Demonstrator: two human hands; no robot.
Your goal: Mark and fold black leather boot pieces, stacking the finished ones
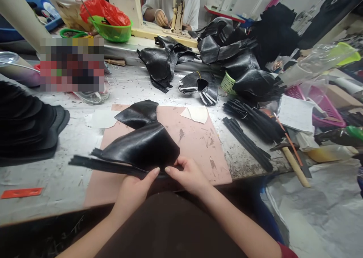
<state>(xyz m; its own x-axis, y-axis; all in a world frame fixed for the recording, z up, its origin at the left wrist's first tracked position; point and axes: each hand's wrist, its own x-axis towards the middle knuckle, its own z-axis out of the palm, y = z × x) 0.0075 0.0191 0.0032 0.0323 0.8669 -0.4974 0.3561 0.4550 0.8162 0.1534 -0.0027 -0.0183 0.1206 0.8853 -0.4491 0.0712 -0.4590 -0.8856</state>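
At the near edge of the pink board, a glossy black leather piece lies with a long black zipper along its near edge. My left hand is closed on the zipper, thumb on top and fingers hidden beneath. My right hand pinches the zipper and the leather edge near the right corner, thumb and forefinger bent together. The two thumb tips are a short way apart. Just behind, a second black leather piece lies on the board, partly covered by the first.
The pink board bears a cream piece. Stacked black pieces stand left, near a red strip. Right are more zippers, a hammer and a notebook. Leather pieces lie behind; a person sits beyond.
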